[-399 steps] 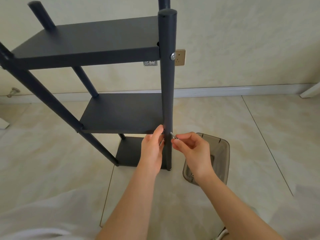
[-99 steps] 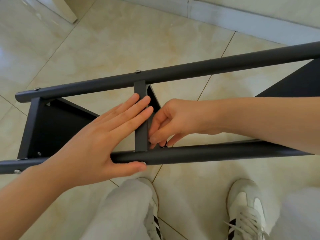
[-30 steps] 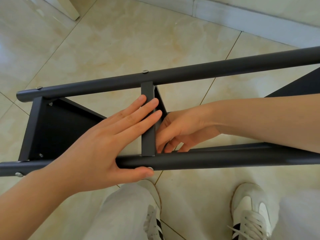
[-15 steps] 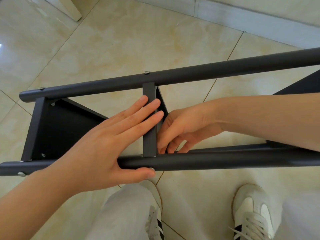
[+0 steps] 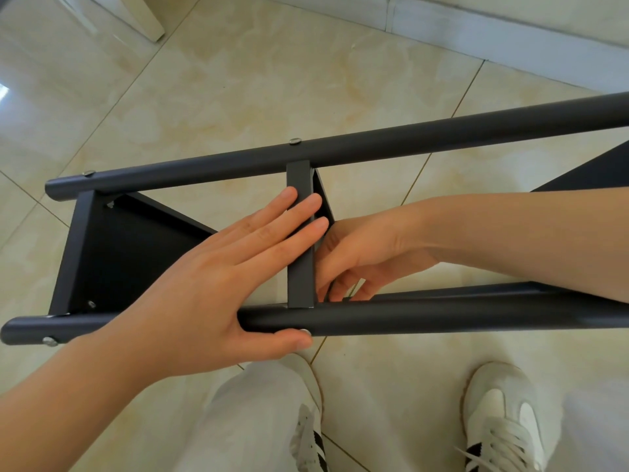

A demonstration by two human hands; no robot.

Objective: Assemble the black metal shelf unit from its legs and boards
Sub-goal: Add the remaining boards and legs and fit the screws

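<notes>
The black shelf unit lies on its side over the tiled floor. Its near leg (image 5: pixel 442 321) and far leg (image 5: pixel 408 144) run left to right. The middle board (image 5: pixel 299 281) stands edge-up between them, and the end board (image 5: pixel 129 253) is at the left. My left hand (image 5: pixel 211 284) lies flat with straight fingers on the middle board's edge. Its thumb presses the screw head (image 5: pixel 305 331) on the near leg. My right hand (image 5: pixel 367 253) reaches between the legs. Its curled fingertips pinch a small fastener (image 5: pixel 347 296) inside the joint, mostly hidden.
Silver screw heads show on the far leg (image 5: pixel 294 141) and at the near leg's left end (image 5: pixel 50 341). A third board (image 5: pixel 595 172) shows at the right edge. My white shoes (image 5: pixel 503 420) stand just below the near leg. A white skirting board (image 5: pixel 476 32) runs along the back.
The unit stood upright 13 seconds ago and now lies on its side. Over the last second both hands stay at the middle joint, and only the right fingers shift slightly.
</notes>
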